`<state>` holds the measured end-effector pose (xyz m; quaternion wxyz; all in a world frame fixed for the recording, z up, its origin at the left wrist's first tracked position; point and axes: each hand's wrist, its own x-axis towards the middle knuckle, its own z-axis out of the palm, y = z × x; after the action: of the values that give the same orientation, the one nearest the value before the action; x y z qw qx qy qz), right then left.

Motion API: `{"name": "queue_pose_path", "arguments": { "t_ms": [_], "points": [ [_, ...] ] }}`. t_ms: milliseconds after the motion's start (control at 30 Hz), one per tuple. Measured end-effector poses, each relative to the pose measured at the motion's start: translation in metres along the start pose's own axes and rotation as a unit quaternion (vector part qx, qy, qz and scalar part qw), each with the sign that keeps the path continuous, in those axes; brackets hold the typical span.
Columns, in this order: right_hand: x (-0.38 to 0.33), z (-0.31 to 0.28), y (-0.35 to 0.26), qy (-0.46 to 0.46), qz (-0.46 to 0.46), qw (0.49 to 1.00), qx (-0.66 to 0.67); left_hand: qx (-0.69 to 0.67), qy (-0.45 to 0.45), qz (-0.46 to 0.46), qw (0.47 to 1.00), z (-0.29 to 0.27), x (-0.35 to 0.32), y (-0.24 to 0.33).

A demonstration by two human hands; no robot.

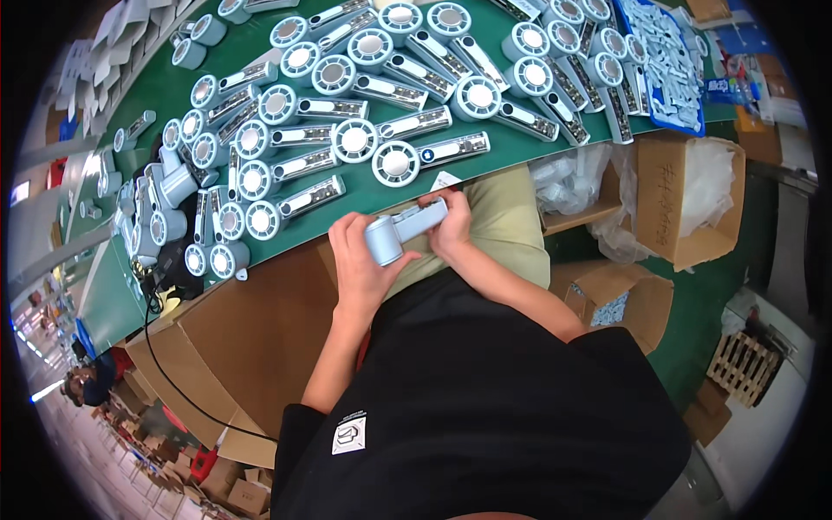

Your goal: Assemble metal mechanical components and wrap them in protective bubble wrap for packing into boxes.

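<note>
Green surface (247, 52): here it sweeps across the upper half of the frame, packed with round-headed devices (396, 163), many handles showing dark inner parts.
Blue tray (679, 130): upper right, heaped with small pale parts (663, 65).
Held device (400, 230): centre of the frame, over the lap by the near edge, head left, handle slanting up to the right.
Left grip (358, 267): curled around the head, thumb underneath.
Right grip (452, 225): and this one's pinching the handle's far end!
Work in hand: looks like fitting or checking at the handle.
Next move: probably calls for a steady left hold and careful right fingertips along the handle.
Out of sight: the held head's face is turned away; right fingers cover the handle tip; whether its inside lies open, can't tell.
</note>
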<state>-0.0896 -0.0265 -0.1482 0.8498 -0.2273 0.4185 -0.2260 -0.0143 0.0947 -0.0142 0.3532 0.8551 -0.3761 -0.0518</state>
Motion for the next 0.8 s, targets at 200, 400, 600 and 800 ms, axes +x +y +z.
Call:
{"name": "queue_pose_path", "arguments": {
  "t_ms": [200, 400, 600, 800],
  "points": [
    [0.015, 0.015, 0.002, 0.064, -0.033, 0.997, 0.001, -0.015, 0.033, -0.001, 0.999, 0.016, 0.008, -0.015],
    [0.020, 0.008, 0.014, 0.077, -0.013, 0.995, 0.067, -0.016, 0.037, 0.027, 0.999, 0.023, 0.013, -0.023],
    [0.019, 0.009, 0.015, 0.092, -0.014, 0.993, 0.076, -0.019, 0.038, 0.059, 0.997, 0.023, 0.017, -0.026],
    [0.019, 0.014, 0.017, 0.101, -0.022, 0.992, 0.078, -0.006, 0.025, 0.116, 0.993, 0.018, 0.023, -0.029]
  ]
}}
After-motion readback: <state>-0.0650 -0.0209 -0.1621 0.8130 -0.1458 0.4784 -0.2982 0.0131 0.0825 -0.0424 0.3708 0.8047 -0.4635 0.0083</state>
